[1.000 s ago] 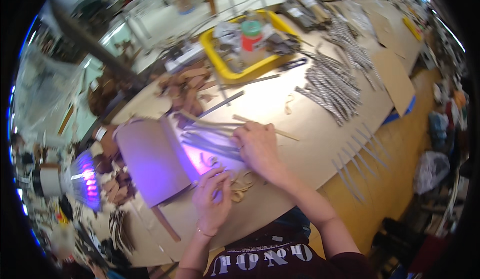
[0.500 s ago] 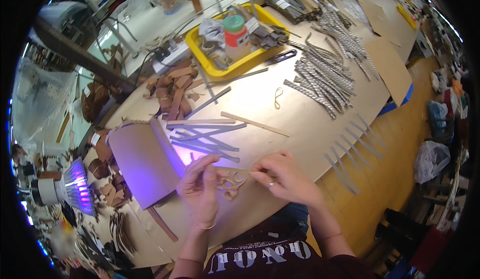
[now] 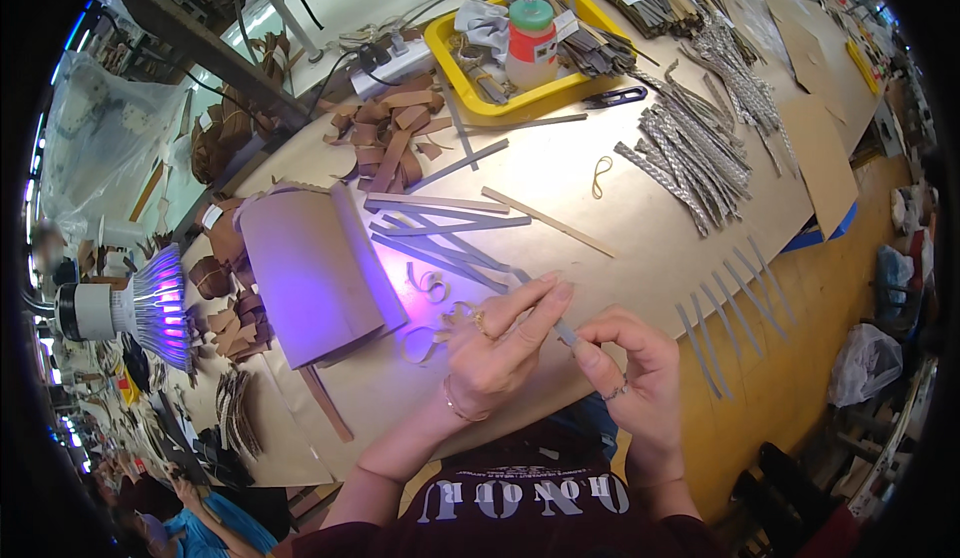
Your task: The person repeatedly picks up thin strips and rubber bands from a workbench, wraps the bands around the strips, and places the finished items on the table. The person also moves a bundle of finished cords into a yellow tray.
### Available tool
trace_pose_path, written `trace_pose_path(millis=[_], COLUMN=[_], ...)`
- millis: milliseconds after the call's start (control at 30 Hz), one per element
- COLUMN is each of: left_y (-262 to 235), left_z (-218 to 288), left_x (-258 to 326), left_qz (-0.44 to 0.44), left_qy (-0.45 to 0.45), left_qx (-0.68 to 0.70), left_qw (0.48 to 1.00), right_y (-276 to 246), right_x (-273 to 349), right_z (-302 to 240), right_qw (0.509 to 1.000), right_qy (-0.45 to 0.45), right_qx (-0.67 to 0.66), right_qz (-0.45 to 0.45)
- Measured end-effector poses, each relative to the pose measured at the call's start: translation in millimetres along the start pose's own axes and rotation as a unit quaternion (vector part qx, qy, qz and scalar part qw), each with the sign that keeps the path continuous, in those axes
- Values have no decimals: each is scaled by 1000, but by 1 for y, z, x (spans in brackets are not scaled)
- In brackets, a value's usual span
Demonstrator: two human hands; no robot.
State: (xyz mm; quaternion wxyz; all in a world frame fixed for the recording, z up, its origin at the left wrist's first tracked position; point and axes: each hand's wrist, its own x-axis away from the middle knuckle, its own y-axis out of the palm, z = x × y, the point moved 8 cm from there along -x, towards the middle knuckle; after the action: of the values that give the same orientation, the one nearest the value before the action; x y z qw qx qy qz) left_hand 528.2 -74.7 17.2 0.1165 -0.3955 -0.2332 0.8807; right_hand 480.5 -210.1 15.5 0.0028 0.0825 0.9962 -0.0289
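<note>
A narrow grey strip (image 3: pixel 565 334) runs between my hands over the near part of the table. My right hand (image 3: pixel 640 373) pinches its near end between thumb and fingers. Across the same strip lie the long, close-set fingers of my left hand (image 3: pixel 505 348), and the strip's far end (image 3: pixel 518 275) pokes out beyond them. What the left thumb does is hidden. Beside the left hand, thin pale curls (image 3: pixel 428 283) rest on the table. Several grey strips (image 3: pixel 440 226) lie crossed just beyond, next to a folded brown leather panel (image 3: pixel 310 268) lit purple.
A lamp (image 3: pixel 150 308) shines from the left. Brown leather scraps (image 3: pixel 390 133) are heaped behind the panel. Farther back stands a yellow tray (image 3: pixel 480 108) holding a green-lidded bottle (image 3: pixel 531 43). Braided strips (image 3: pixel 680 168) lie right of it. Several grey strips (image 3: pixel 710 353) overhang the table's right edge.
My hands have shifted right, and a grey strip is now between them. The pale curls that hung by my left hand now lie on the table. The view has also shifted.
</note>
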Motion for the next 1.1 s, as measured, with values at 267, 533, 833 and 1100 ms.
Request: trace_pose_path(millis=[267, 533, 833, 1100], left_y=[1, 4, -1, -58], left_z=[-2, 6, -6, -39], left_x=[5, 11, 10, 18], left_qz=[6, -43, -91, 61], left_qy=[26, 32, -197, -358], left_qx=[-32, -40, 277, 193], left_qw=[999, 998, 936, 912], right_y=[2, 2, 12, 9], right_x=[1, 0, -3, -5], right_z=[7, 5, -18, 4], right_qw=[999, 999, 967, 977], right_qy=[26, 4, -163, -116], right_qx=[3, 38, 195, 181], right_qz=[17, 34, 27, 2])
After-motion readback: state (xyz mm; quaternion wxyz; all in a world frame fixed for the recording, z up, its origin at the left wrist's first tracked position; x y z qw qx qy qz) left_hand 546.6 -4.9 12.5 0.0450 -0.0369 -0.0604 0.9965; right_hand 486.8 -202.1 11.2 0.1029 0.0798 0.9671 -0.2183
